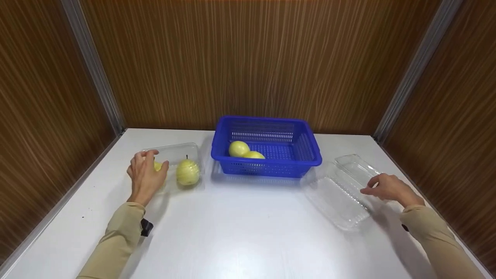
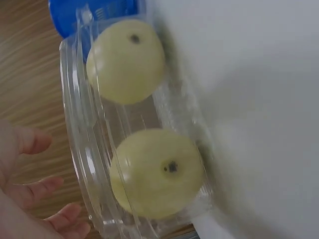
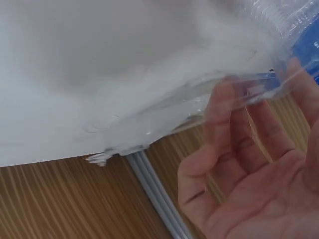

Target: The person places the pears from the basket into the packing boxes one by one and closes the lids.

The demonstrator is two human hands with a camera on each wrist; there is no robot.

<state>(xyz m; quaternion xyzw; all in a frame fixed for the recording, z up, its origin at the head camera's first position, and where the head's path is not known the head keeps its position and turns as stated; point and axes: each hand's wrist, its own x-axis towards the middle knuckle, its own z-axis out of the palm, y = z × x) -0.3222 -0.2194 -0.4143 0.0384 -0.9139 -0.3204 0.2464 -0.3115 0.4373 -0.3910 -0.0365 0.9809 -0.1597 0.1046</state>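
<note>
My left hand (image 1: 148,176) is over the left end of a clear plastic clamshell box (image 1: 170,150), fingers spread. Two round, pale yellow fruits are in this box: one (image 1: 188,172) shows a dark stem, while the other (image 2: 157,172) is mostly behind the hand in the head view. In the left wrist view, the fingertips are apart from the box wall. To the right, a second clear clamshell box (image 1: 337,201) lies opened out, with no fruit in it. My right hand (image 1: 391,189) pinches its edge, and its fingers show partly through the plastic (image 3: 194,99).
A blue perforated basket (image 1: 267,168) stands at the back middle, between the two boxes. Two more pale yellow fruits (image 1: 239,148) lie inside its left side. Wood-grain walls (image 1: 248,58) close off the white table (image 1: 248,232) at the back and both sides.
</note>
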